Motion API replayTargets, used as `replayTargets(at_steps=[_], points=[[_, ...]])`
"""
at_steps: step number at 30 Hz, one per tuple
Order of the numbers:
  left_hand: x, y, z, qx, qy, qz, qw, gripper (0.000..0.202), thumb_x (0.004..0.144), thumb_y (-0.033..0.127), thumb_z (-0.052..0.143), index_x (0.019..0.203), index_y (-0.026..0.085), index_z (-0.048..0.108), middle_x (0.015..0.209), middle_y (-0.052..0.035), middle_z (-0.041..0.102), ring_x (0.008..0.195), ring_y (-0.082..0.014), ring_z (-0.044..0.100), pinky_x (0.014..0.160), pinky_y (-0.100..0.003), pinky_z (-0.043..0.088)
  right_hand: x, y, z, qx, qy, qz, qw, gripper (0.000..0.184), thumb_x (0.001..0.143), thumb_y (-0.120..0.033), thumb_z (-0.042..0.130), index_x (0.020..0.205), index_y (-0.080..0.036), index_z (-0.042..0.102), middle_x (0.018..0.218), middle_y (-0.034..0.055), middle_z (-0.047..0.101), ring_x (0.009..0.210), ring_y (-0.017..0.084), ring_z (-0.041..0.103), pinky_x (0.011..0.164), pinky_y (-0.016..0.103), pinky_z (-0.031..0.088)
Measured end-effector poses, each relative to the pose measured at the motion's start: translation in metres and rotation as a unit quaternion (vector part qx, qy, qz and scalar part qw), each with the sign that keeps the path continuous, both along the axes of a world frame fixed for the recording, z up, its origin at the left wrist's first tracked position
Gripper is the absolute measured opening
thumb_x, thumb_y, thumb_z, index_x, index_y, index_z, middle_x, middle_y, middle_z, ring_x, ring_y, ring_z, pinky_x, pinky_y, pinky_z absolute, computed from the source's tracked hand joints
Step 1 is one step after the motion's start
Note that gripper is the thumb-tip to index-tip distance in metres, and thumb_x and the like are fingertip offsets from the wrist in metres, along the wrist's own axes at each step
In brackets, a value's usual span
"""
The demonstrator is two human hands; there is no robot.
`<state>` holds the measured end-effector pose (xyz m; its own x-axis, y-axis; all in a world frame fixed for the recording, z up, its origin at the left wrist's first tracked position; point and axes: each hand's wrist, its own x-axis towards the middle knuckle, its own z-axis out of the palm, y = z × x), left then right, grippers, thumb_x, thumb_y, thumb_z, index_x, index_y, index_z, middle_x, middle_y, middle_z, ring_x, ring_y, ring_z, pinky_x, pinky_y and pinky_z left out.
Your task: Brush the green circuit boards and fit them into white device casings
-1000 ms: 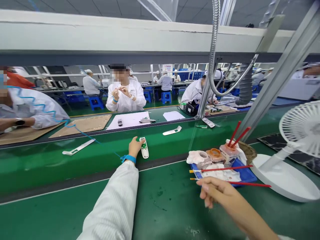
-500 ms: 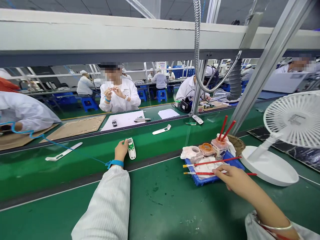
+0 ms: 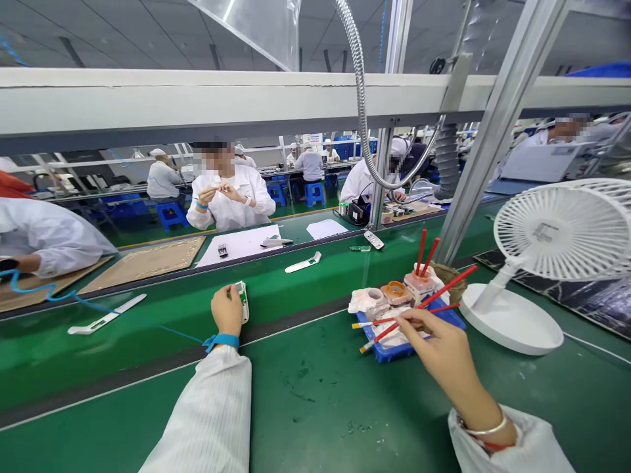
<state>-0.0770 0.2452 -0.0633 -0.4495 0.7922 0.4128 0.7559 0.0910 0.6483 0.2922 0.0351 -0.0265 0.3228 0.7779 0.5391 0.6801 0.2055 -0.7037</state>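
The left hand (image 3: 227,312) grasped the casing (image 3: 244,307) by its left side, over the belt (image 3: 162,338); whether the casing rested on the belt could not be told. The casing was a narrow, open white shell with a green board inside, partly covered by the fingers.

The right hand (image 3: 436,341) pinched the brush (image 3: 446,287) by its red handle between thumb and fingertips. The brush slanted over the tray (image 3: 394,353), bristles down to the left, near the tray's front left corner. A second brush (image 3: 382,321) lay across the tray, passing behind the hand, its bristles jutting past the left edge.

The tray was blue, shallow and crowded, and stood on the table (image 3: 315,401). At its back left sat a pot (image 3: 368,300) wrapped in something pale and pink-stained; next to it was a jar (image 3: 396,292) with an orange rim. What these two held could not be made out. To their right a pinkish bottle (image 3: 418,286) held two red sticks (image 3: 421,253) upright, their lower ends hidden. Pale, stained cloth (image 3: 392,336) covered part of the tray floor.

Behind the tray, a brown basket (image 3: 448,277) showed only in part, its contents hidden. The fan (image 3: 513,328) stood to the right.
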Motion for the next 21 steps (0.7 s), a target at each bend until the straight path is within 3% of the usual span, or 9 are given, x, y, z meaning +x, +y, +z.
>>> replayTargets(at_steps=[3, 7, 11, 13, 16, 18, 21], points=[[0.020, -0.008, 0.003, 0.015, 0.025, -0.047, 0.998, 0.029, 0.089, 0.034, 0.039, 0.092, 0.015, 0.062, 0.100, -0.0104, 0.064, 0.099, -0.0240, 0.056, 0.088, -0.037, 0.041, -0.014, -0.003, -0.001, 0.105, 0.070, 0.007, 0.992, 0.009, 0.078, -0.029, 0.061, 0.077, -0.022, 0.055, 0.074, 0.0030, 0.068, 0.064, 0.018, 0.065, 0.067, 0.033, 0.053], [0.048, -0.017, 0.005, -0.003, 0.031, -0.117, 0.993, 0.037, 0.089, 0.040, 0.032, 0.083, 0.019, 0.062, 0.078, -0.0069, 0.067, 0.076, -0.0227, 0.062, 0.069, -0.031, 0.043, -0.015, -0.007, 0.006, 0.235, 0.270, 0.040, 0.933, 0.035, 0.072, -0.020, 0.070, 0.081, -0.024, 0.036, 0.080, 0.0009, 0.070, 0.060, 0.016, 0.067, 0.060, 0.032, 0.055], [0.069, -0.021, 0.007, -0.029, 0.043, -0.181, 0.982, 0.039, 0.089, 0.043, 0.035, 0.073, 0.021, 0.062, 0.065, -0.0028, 0.067, 0.065, -0.0210, 0.062, 0.060, -0.029, 0.042, -0.004, -0.018, 0.019, 0.296, 0.322, -0.003, 0.899, 0.044, 0.070, -0.017, 0.072, 0.100, -0.023, 0.041, 0.077, -0.0011, 0.070, 0.056, 0.015, 0.066, 0.058, 0.031, 0.054], [0.081, -0.017, 0.009, -0.032, 0.057, -0.207, 0.976, 0.037, 0.090, 0.038, 0.034, 0.078, 0.020, 0.064, 0.071, -0.0032, 0.070, 0.069, -0.0211, 0.064, 0.063, -0.029, 0.044, 0.003, -0.024, 0.022, 0.312, 0.328, -0.021, 0.892, 0.045, 0.071, -0.017, 0.071, 0.106, -0.023, 0.044, 0.076, -0.0015, 0.070, 0.056, 0.016, 0.065, 0.060, 0.032, 0.054], [0.106, 0.001, 0.014, -0.029, 0.086, -0.256, 0.962, 0.034, 0.092, 0.026, 0.030, 0.101, 0.018, 0.062, 0.089, -0.0052, 0.071, 0.084, -0.0195, 0.065, 0.074, -0.029, 0.046, 0.014, -0.031, 0.020, 0.318, 0.328, -0.024, 0.889, 0.038, 0.070, -0.017, 0.070, 0.102, -0.022, 0.051, 0.075, -0.0005, 0.070, 0.054, 0.016, 0.064, 0.058, 0.031, 0.053], [0.130, 0.019, 0.017, -0.028, 0.113, -0.299, 0.947, 0.033, 0.093, 0.022, 0.031, 0.112, 0.017, 0.057, 0.101, -0.0069, 0.069, 0.094, -0.0181, 0.063, 0.083, -0.030, 0.045, 0.019, -0.034, 0.017, 0.311, 0.336, -0.026, 0.889, 0.034, 0.070, -0.016, 0.070, 0.098, -0.021, 0.054, 0.074, 0.0002, 0.070, 0.053, 0.016, 0.063, 0.056, 0.030, 0.054], [0.177, 0.050, 0.021, -0.030, 0.166, -0.364, 0.916, 0.029, 0.092, 0.026, 0.042, 0.115, 0.017, 0.055, 0.116, -0.0089, 0.061, 0.107, -0.0198, 0.056, 0.094, -0.040, 0.042, 0.017, -0.039, 0.012, 0.294, 0.360, -0.044, 0.884, 0.031, 0.070, -0.016, 0.070, 0.095, -0.023, 0.055, 0.075, 0.0012, 0.070, 0.052, 0.016, 0.062, 0.052, 0.030, 0.054]])
